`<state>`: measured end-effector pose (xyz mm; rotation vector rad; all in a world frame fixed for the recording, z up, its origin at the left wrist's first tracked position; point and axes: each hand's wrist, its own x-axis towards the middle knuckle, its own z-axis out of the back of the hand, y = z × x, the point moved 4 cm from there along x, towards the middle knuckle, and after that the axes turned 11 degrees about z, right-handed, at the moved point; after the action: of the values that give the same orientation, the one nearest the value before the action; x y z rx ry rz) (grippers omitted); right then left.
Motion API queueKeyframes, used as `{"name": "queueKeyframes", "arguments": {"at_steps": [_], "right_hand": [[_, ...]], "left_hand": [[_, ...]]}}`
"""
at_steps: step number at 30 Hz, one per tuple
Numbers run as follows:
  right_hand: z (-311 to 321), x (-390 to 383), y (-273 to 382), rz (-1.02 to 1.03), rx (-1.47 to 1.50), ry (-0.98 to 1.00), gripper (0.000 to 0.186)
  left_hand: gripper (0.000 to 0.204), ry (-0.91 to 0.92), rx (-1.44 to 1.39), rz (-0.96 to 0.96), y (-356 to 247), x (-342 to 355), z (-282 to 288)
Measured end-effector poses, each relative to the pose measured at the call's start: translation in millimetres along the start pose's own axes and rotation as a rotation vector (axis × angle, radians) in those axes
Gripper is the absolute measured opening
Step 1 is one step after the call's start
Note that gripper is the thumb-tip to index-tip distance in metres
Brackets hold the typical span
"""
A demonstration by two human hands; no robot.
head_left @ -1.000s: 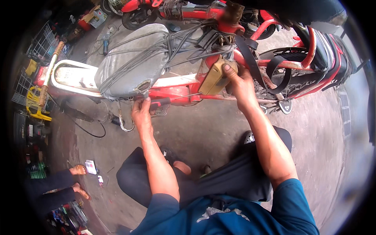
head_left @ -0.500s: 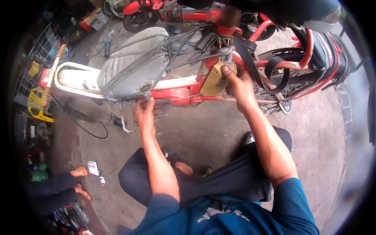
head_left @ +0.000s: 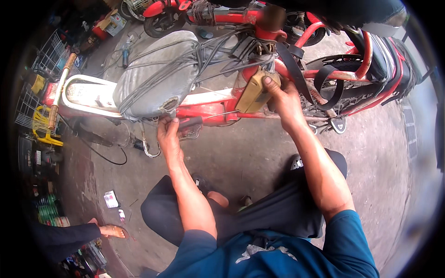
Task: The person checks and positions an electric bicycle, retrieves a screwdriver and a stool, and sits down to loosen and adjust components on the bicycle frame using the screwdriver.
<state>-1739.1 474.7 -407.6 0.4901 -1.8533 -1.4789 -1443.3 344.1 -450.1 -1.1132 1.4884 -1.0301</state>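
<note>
Two hands are working on one red bike frame: left hand gripping a screwdriver, right hand, toward two o'clock, clasping one tan box.

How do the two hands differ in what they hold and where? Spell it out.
The left hand sits low under the grey seat, gripping a dark-handled tool whose thin shaft runs toward the red frame. The right hand is higher, pressing a tan box-shaped part against the frame near the black straps. The left grips with curled fingers; the right lies flatter. Both are bare and work on the same red two-wheeler.
</note>
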Motion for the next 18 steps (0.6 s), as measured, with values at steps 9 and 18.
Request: {"name": "queueKeyframes", "arguments": {"at_steps": [9,18], "right_hand": [[-3.0,0.3,1.9,-0.022,0.042,0.021,0.051],[-3.1,0.8,2.3,-0.019,0.049,0.032,0.052]], "left_hand": [[0.025,0.037,-0.072,-0.028,2.8,-4.0,0.6],[0.027,0.049,-0.141,-0.081,3.4,-7.2,-5.6]]}}
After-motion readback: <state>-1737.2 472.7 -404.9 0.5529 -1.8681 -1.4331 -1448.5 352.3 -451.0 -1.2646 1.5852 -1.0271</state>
